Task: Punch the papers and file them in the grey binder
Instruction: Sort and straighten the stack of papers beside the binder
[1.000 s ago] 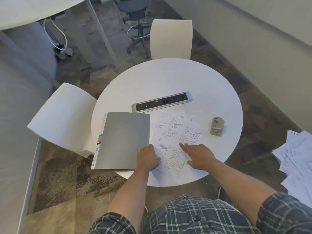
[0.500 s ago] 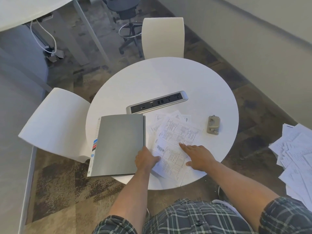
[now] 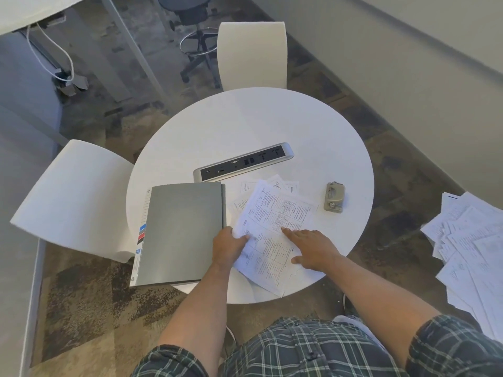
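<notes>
Surface: a round white surface (image 3: 245, 123) is seen from above, with the person at its 6 o'clock edge.
Grey binder: the grey binder (image 3: 179, 232) is laid shut and flat at about 8 o'clock on the surface; its near left corner overhangs the rim, and coloured index tabs are shown along its left edge.
Papers: a loose fan of printed papers (image 3: 275, 213) is spread just right of the binder, between the centre and 6 o'clock, with the nearest sheets hanging past the rim.
Hole punch: a small beige hole punch (image 3: 334, 196) is set at about 3 o'clock, apart from the papers.
Left hand: the left hand (image 3: 228, 247) is placed at the seam between binder and papers; its grip is curled onto the left edge of the top sheet, the thumb being laid over the paper.
Right hand: the right hand (image 3: 310, 247) is laid flat on the papers, its grip spread, with the forefinger stretched toward 11 o'clock.
Power strip: a silver socket unit (image 3: 243, 165) is set into the surface near its centre, just beyond the binder and papers.
Chairs: one white chair (image 3: 251, 54) is drawn up at 12 o'clock, another (image 3: 73, 200) at 9 o'clock.
Floor: a further heap of sheets (image 3: 471, 246) is seen at far right, off the surface.
</notes>
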